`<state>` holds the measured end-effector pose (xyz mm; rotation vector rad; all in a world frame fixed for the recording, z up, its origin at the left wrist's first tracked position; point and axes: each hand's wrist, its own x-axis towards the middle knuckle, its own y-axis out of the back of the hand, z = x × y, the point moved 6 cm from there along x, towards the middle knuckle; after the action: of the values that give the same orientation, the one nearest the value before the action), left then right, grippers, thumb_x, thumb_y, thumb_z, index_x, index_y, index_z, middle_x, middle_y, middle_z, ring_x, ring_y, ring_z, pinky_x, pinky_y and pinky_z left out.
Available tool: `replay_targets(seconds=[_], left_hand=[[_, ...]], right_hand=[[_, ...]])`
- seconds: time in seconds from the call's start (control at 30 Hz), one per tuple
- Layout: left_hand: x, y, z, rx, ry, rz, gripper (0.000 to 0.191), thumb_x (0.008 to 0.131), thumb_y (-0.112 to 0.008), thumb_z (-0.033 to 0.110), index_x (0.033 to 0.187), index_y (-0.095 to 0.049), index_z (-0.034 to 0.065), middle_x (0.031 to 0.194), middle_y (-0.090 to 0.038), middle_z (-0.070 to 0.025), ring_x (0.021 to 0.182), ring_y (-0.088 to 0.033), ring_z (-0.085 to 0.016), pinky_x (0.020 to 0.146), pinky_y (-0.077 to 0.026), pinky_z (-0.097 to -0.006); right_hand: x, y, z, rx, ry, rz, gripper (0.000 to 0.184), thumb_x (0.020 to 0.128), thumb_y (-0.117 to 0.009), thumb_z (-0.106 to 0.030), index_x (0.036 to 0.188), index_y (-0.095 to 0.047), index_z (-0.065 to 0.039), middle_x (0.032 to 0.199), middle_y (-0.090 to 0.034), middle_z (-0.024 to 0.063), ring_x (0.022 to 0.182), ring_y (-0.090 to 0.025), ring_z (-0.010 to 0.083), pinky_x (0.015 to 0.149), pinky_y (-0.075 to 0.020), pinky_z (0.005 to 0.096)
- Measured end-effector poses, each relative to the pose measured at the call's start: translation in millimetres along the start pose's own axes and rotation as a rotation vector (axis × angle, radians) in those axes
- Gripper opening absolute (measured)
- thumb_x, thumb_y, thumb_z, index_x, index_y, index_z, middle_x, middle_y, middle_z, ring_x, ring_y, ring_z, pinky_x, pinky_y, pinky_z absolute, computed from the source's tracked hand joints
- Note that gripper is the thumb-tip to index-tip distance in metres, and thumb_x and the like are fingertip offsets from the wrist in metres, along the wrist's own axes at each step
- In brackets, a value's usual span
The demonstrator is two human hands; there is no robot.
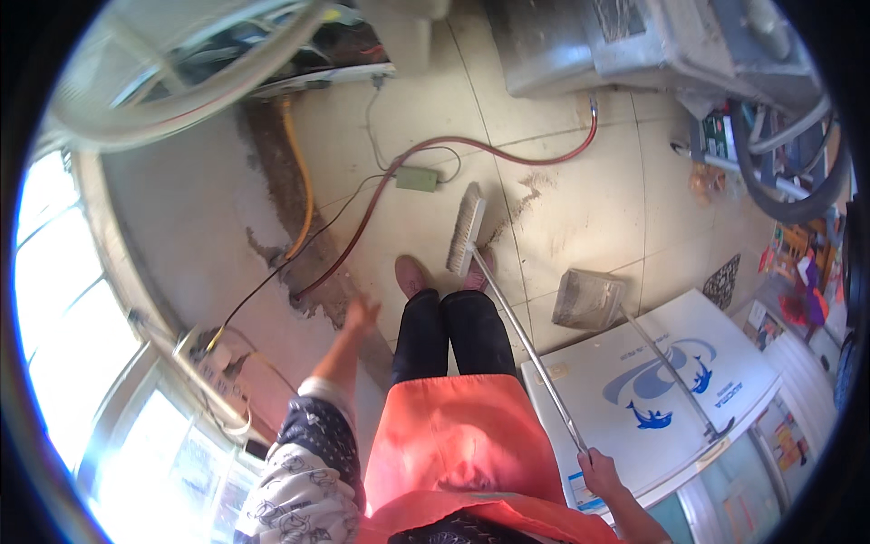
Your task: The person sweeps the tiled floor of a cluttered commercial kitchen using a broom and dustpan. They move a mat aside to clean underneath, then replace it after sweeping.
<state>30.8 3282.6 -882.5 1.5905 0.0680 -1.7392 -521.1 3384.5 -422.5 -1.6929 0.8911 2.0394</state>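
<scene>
My right hand point(601, 472) grips the upper end of a metal-handled broom point(527, 333). The bristle head point(465, 228) of the broom is by my right shoe point(479, 268), partly covering it from view. A streak of brown dirt point(520, 207) lies on the floor tiles just beyond the broom head. My left hand point(363, 313) hangs in the air beside my left leg, slightly blurred, with nothing in it. A long-handled dustpan point(590, 299) stands on the floor to the right, its handle leaning along the white chest freezer point(571, 394).
A red hose point(442, 141) curves across the floor, with a cable and a green power adapter point(416, 179) beside it. A yellow hose point(302, 177) runs by the damaged left wall. Metal equipment point(550, 47) stands ahead; a cluttered rack point(768, 149) is at right.
</scene>
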Motion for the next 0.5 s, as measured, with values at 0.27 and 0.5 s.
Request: replay_targets(seconds=[0.27, 0.5], left_hand=[[-399.5, -86.9, 7.0, -0.876, 0.497, -0.367, 0.062, 0.097, -0.037, 0.057, 0.127, -0.057, 0.0066, 0.116, -0.064, -0.0128, 0.099, -0.064, -0.025, 0.081, -0.052, -0.0358], [-479.7, -91.0, 5.6, -1.253, 0.465, -0.202, 0.053, 0.097, -0.050, 0.044, 0.117, -0.060, -0.0043, 0.104, -0.068, -0.0138, 0.093, -0.064, -0.019, 0.084, -0.051, -0.0334]], right_hand=[[-52.4, 68.7, -71.2, -0.411, 0.586, 0.120, 0.048, 0.088, -0.055, -0.021, 0.130, -0.044, 0.000, 0.115, -0.055, 0.0264, 0.094, -0.060, 0.0444, 0.082, -0.0471, 0.0517], [-85.1, 42.8, -174.1, -0.800, 0.667, 0.067, 0.050, 0.087, -0.045, -0.005, 0.136, -0.038, 0.003, 0.117, -0.054, 0.0281, 0.095, -0.062, 0.0421, 0.083, -0.0511, 0.0495]])
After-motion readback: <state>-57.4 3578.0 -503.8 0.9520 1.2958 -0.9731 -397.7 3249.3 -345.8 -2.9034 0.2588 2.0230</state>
